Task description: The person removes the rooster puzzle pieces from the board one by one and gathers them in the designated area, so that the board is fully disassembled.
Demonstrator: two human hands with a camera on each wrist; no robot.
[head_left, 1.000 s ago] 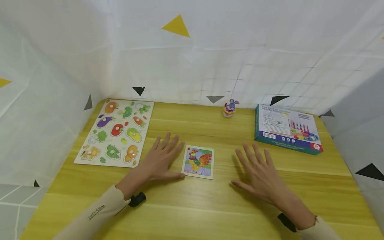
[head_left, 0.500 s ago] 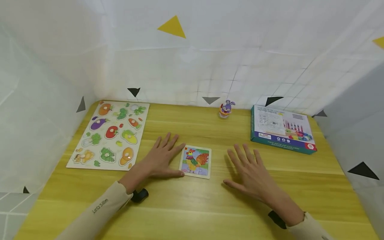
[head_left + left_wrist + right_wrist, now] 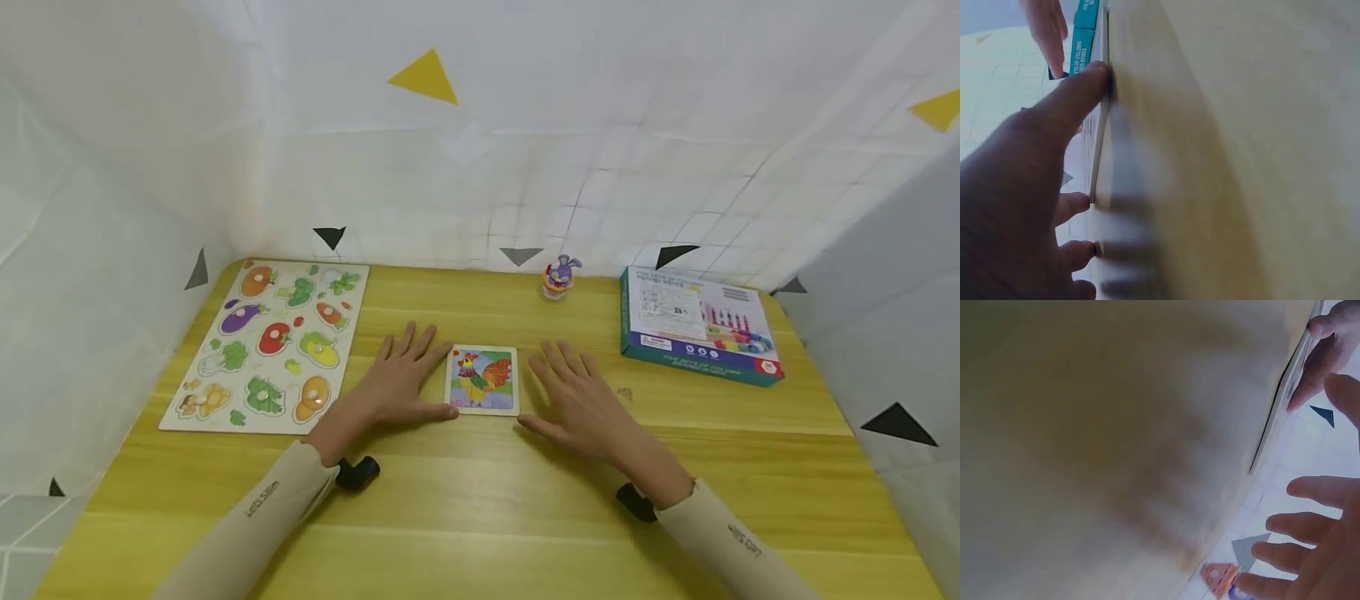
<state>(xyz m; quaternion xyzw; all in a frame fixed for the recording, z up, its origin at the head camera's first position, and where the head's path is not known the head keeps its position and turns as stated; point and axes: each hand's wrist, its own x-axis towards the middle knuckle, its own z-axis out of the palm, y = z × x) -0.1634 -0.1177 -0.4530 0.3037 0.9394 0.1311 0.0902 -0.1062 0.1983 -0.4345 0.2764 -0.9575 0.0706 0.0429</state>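
Shows right hand nearer than before to straightened, near-square rooster puzzle, facing left. Has fingers spread, like left hand, gripping nothing.

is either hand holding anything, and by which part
Nothing is gripped: the left hand only touches the pale-framed square rooster puzzle at its left side, and the right hand holds nothing.

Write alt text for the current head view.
A person's left hand and right hand are spread either side of a small rooster puzzle on a wood-grain table. A vegetable puzzle board lies at left, a purple rabbit figure stands farther back, and a printed box lies at right.
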